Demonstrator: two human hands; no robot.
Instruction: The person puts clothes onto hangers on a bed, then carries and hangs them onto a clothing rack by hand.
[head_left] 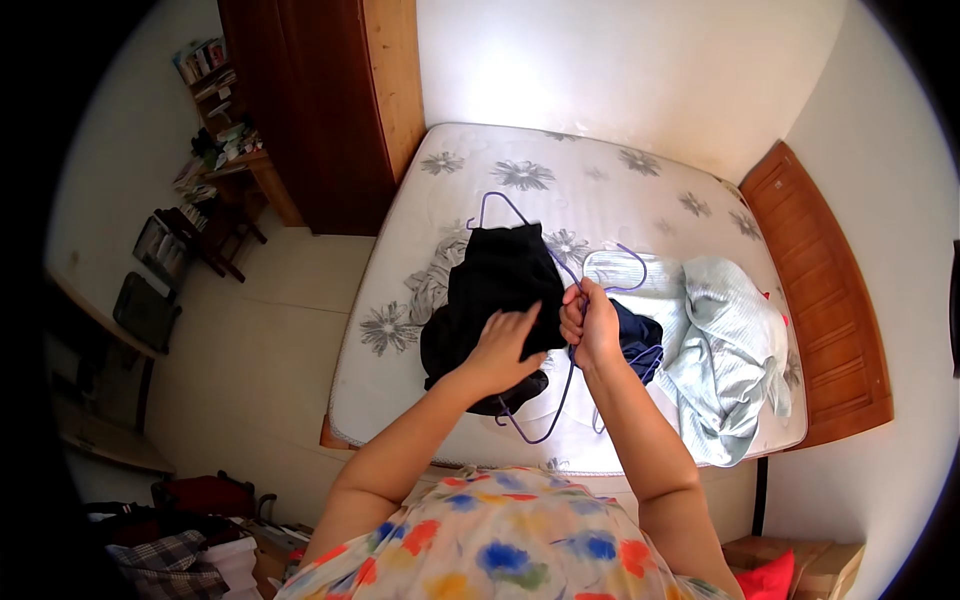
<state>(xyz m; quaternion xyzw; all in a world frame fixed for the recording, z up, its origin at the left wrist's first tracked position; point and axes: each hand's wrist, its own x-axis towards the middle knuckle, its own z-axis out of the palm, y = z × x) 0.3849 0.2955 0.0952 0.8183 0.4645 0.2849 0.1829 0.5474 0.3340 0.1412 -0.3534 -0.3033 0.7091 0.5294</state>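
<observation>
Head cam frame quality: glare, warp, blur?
Head view: glare washes out the back wall; wide-angle warp, with mattress edges appearing bowed and black vignetting at the corners; black garment loses most fold detail; left hand looks slightly motion-blurred.

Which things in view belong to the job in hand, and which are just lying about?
Apparently in the job:
black garment, with the left hand over it
purple hanger, gripped by the right hand

Apparently lying about, untouched:
dark blue garment
pale striped garment
grey garment
wooden chair
</observation>
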